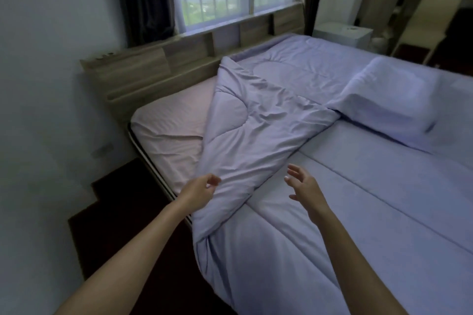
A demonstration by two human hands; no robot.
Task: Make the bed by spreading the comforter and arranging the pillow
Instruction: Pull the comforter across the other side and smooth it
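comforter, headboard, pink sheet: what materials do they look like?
Comforter: soft matte lilac fabric over padded fill, judging by the stitched quilting curves and puffy folds. Headboard: matte wood-grain board, probably laminate; grain streaks show, but veneer or solid wood cannot be ruled out. Sheet: thin matte pink fabric, lying flat with fine creases.

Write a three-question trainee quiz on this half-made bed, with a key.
1. True or false: the right hand grips the comforter.
2. Where is the pillow? A: on the floor. B: on the bed, to the right. C: on the windowsill.
3. Fill in: the folded-back comforter bares a ____ sheet near the headboard.
Key: 1 false, its fingers are spread and hold nothing; 2 B; 3 pink.
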